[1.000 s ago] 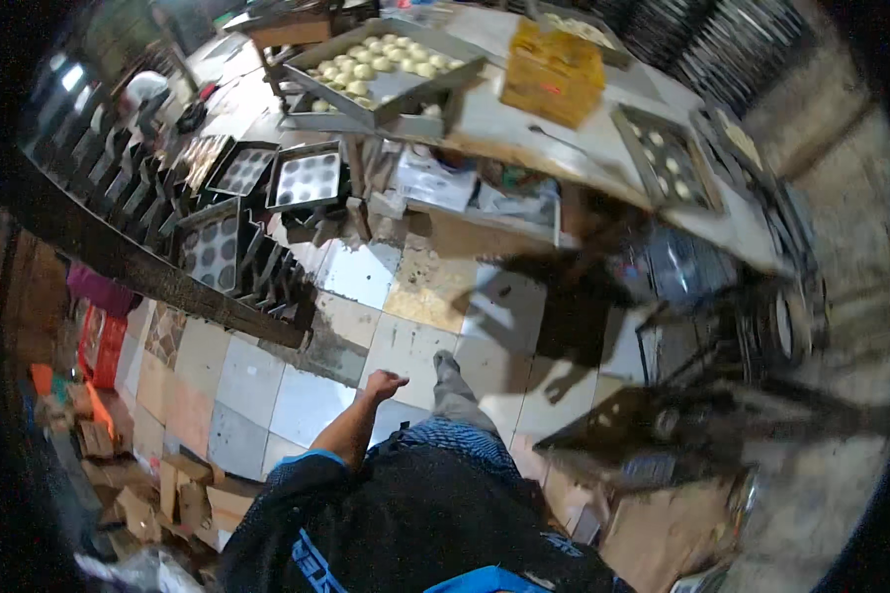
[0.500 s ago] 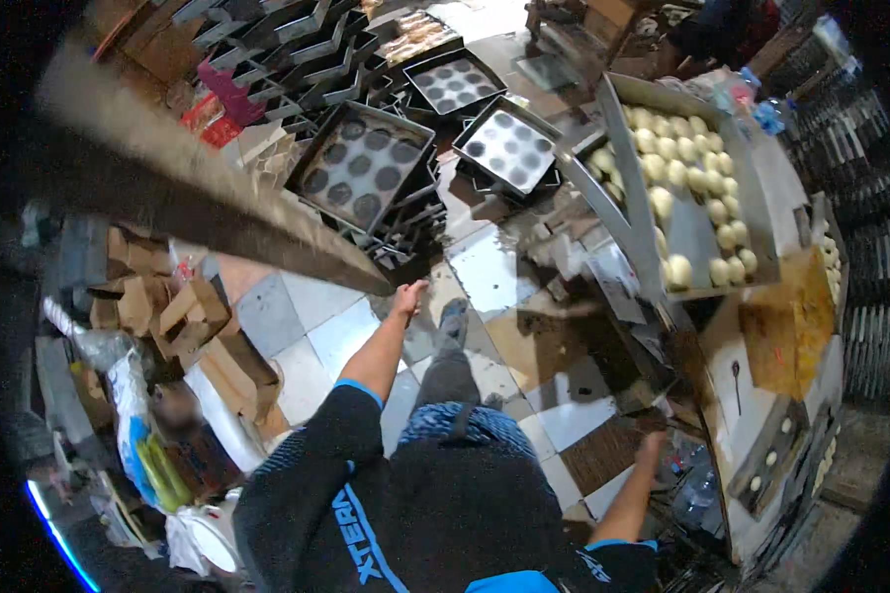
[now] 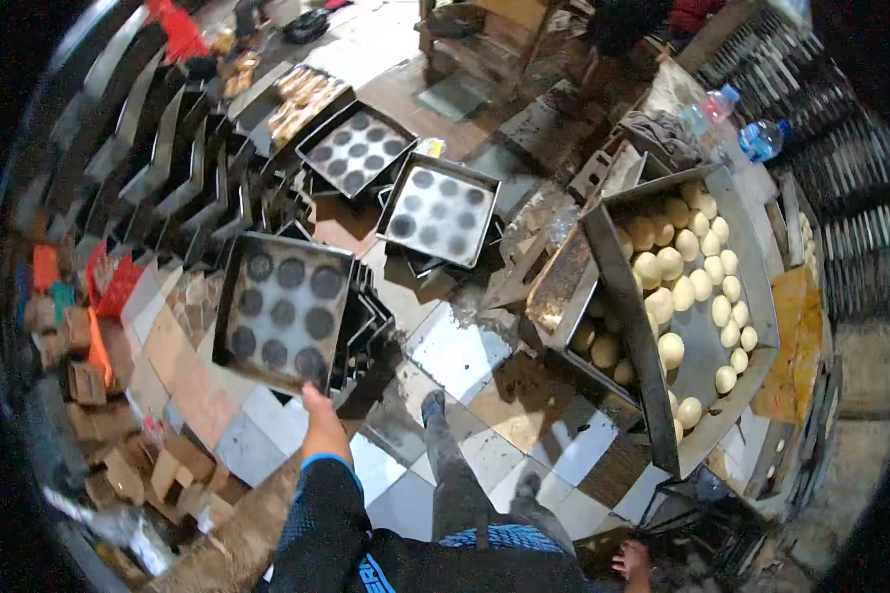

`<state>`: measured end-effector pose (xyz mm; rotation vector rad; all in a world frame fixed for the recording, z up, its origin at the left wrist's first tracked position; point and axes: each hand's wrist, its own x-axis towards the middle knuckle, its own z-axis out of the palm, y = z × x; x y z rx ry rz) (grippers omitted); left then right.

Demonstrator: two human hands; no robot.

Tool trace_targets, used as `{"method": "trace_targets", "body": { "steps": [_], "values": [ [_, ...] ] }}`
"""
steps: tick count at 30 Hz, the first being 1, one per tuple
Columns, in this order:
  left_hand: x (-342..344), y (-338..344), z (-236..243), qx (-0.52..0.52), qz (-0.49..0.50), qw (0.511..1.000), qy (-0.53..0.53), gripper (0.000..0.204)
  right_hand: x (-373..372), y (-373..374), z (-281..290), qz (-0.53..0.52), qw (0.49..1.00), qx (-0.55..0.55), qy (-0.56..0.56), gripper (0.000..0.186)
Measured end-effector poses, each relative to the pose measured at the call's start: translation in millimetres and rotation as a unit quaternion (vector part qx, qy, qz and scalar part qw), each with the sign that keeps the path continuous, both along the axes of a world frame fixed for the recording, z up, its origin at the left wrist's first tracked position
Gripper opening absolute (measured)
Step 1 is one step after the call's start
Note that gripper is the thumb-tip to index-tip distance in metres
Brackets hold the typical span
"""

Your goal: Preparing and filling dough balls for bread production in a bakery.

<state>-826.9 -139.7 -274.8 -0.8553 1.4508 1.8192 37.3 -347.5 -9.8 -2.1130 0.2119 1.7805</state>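
Observation:
My left hand [image 3: 323, 419] reaches forward to the near corner of a square tray [image 3: 282, 314] with dark round marks. In the picture it overlaps the rim, but whether it touches is unclear, and its fingers are mostly hidden. Low at the right, my right hand [image 3: 632, 561] hangs with loosely bent fingers, some apart, and nothing shows in it. The tray rests on a stack of similar ones. Two more marked trays, a farther one [image 3: 356, 148] and a nearer one [image 3: 439, 211], lie on top of stacks ahead.
To the right, a large metal pan [image 3: 697, 326] of pale dough balls stands above another pan of them. Plastic bottles [image 3: 761, 141] lie behind it. Angled metal pans [image 3: 138, 168] are piled at left. Cardboard boxes [image 3: 127, 472] lie lower left on the tiled floor [image 3: 460, 341].
I have moved forward, and the view has shifted, bringing the stacked trays closer. My left hand now appears at the nearest tray's corner. My right hand sits lower in the picture.

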Motion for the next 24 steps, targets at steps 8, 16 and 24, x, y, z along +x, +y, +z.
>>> {"method": "trace_targets", "body": {
  "steps": [8,16,24],
  "values": [
    [35.8,56.1,87.9,-0.140,-0.099,0.983,0.067,0.013,-22.1,22.4,-53.3,0.238,0.960,-0.024,-0.145,0.029],
    [164.5,69.6,338.0,0.188,-0.100,0.966,0.149,0.019,-14.2,86.7,-68.8,0.461,0.847,0.197,-0.179,0.028],
    [392.6,-28.1,510.1,0.179,-0.202,0.856,0.441,0.014,50.7,84.3,109.4,0.483,0.673,0.470,-0.306,0.043]
  ]
}}
